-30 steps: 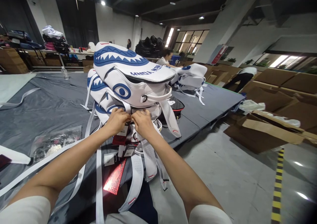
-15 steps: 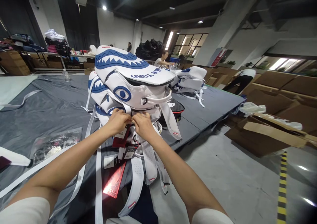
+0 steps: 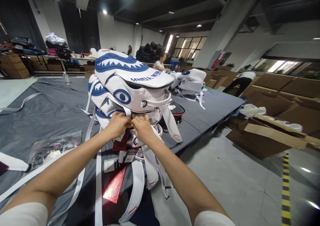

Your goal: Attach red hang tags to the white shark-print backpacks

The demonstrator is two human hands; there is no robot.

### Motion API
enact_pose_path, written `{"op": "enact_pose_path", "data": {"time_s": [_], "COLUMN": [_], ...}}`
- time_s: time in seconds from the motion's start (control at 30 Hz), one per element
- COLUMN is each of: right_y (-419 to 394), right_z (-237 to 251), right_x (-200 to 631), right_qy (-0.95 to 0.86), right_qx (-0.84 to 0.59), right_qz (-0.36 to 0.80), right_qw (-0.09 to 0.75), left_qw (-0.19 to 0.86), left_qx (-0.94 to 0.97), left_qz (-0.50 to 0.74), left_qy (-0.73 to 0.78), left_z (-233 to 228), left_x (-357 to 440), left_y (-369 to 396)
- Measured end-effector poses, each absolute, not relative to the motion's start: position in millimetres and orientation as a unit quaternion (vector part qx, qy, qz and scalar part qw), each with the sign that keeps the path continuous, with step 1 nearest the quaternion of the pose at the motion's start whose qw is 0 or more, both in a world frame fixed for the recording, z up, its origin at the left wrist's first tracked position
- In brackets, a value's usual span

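In front of me is a stack of white backpacks with blue shark-mouth prints; the top backpack [image 3: 150, 94] has a blue eye and lettering on its flap. My left hand [image 3: 120, 122] and my right hand [image 3: 142, 126] meet at the stack's front, below the top backpack, fingertips pinched together. What they pinch is small and hidden by the fingers. Just under them hang a dark red tag [image 3: 120, 144] and a black-and-white hang tag [image 3: 130, 155]. Lower down dangle a shiny red tag [image 3: 115, 186] and a white shoulder strap [image 3: 137, 182].
The stack stands on a grey cloth-covered table [image 3: 65, 102]. A clear plastic bag [image 3: 56, 149] lies at left, a bottle [image 3: 66, 78] farther back. Behind are a black case [image 3: 177, 109] and more white bags [image 3: 192, 79]. An open carton [image 3: 265, 136] is at right. Other people work farther off.
My hands stay pinched together at the same spot on the stack, with only slight finger movement. The whole view has shifted a little.
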State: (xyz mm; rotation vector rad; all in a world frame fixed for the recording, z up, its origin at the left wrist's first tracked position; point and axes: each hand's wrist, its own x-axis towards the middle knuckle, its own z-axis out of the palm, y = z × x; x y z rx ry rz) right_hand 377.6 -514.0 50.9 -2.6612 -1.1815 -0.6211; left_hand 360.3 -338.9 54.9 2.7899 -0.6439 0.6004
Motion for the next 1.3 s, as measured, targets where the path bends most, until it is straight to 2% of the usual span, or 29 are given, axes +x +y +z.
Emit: {"op": "enact_pose_path", "data": {"time_s": [0.3, 0.53, 0.67, 0.77, 1.03, 1.17, 1.3], "right_y": [-512.8, -519.2, -521.0, -521.2, -518.7, -518.2, -520.0], "right_z": [58.4, 59.5, 58.5, 58.3, 56.6, 53.2, 50.1], "right_x": [377.6, 376.7, 377.5, 378.0, 375.8, 376.5, 377.4], "right_qy": [-0.352, -0.356, -0.361, -0.364, -0.349, -0.337, -0.331], "right_qx": [-0.907, -0.89, -0.883, -0.885, -0.897, -0.891, -0.878], "right_qz": [-0.157, -0.151, -0.153, -0.159, -0.161, -0.17, -0.179], "right_qw": [0.17, 0.243, 0.257, 0.242, 0.217, 0.252, 0.296], "left_qw": [-0.01, 0.158, 0.213, 0.205, 0.087, 0.107, 0.141], "left_qx": [0.918, 0.923, 0.912, 0.915, 0.928, 0.925, 0.922], "left_qz": [0.328, 0.261, 0.241, 0.242, 0.302, 0.32, 0.285], "left_qy": [-0.225, -0.235, -0.253, -0.249, -0.2, -0.177, -0.222], "left_z": [50.1, 49.2, 49.4, 49.2, 46.8, 42.4, 41.5], "left_x": [351.7, 354.4, 356.5, 356.9, 351.9, 352.6, 352.6], "left_y": [-349.0, -339.4, -331.7, -330.1, -350.6, -353.9, -346.9]}}
